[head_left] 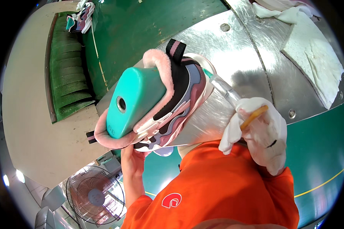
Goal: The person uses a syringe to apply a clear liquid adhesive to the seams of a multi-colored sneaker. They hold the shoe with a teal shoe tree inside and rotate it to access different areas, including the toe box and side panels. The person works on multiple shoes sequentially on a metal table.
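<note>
Our left hand (pixel 134 156) touches a pink-collared, black-and-white shoe (pixel 177 110), fingers too hidden to judge; our white-covered right hand (pixel 263 131) grips a clear, green-tipped plastic tube (pixel 224 89).

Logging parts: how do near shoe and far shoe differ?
The near shoe looks much larger than the far shoe. The left hand touches the near shoe; none touches the far shoe. The near shoe shows a broad teal insert; the far shoe, a small teal patch. Both have white, black and teal.
</note>
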`<state>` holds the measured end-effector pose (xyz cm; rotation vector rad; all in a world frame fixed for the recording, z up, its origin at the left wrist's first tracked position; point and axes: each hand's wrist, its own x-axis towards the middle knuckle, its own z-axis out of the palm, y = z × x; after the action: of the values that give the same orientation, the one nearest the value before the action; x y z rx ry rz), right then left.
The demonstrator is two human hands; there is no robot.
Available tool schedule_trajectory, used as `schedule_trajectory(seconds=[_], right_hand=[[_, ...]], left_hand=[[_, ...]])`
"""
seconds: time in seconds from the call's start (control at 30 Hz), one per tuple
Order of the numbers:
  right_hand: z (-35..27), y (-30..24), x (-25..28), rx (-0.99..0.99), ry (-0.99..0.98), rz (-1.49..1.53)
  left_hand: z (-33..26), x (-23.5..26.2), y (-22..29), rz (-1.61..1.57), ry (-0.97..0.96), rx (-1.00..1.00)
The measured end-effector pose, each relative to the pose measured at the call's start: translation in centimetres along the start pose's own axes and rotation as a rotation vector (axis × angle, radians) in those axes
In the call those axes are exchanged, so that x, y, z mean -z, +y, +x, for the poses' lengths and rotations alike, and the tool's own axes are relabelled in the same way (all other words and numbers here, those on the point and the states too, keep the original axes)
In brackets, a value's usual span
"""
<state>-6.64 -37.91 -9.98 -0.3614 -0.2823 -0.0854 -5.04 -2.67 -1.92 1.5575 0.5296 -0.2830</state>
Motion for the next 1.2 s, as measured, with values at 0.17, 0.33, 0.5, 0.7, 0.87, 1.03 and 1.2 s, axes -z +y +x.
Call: schedule_trajectory(seconds=[0.17,0.33,0.5,0.7,0.87,1.03,1.2], right_hand=[[0.2,-1.5,-3.0,-0.242,0.246,-0.009],[0.8,-1.5,-5.1,-0.26,0.371,-0.101],[1.2,-1.8,-7.0,-0.291,0.422,-0.443],[0.8,-2.5,-7.5,-0.375,0.391,-0.425],[-0.3,-2.1,-7.2,-0.283,0.246,-0.36],[-1.3,-1.8,-7.7,-0.286,0.293,-0.371],[-1.9,-1.5,-8.1,-0.26,0.306,-0.37]], left_hand=[[-1.4,-1.0,-0.9,-0.037,-0.035,0.099],[-3.2,-0.5,-2.1,-0.057,-0.267,0.164],[-5.0,-1.9,-4.1,-0.088,-0.302,0.215],[-6.2,-4.3,-4.5,-0.138,-0.307,0.305],[-6.8,-5.5,-4.9,-0.226,-0.343,0.282],[-6.6,-5.4,-5.5,-0.19,-0.404,0.299],[-6.6,-5.5,-5.4,-0.181,-0.428,0.282]])
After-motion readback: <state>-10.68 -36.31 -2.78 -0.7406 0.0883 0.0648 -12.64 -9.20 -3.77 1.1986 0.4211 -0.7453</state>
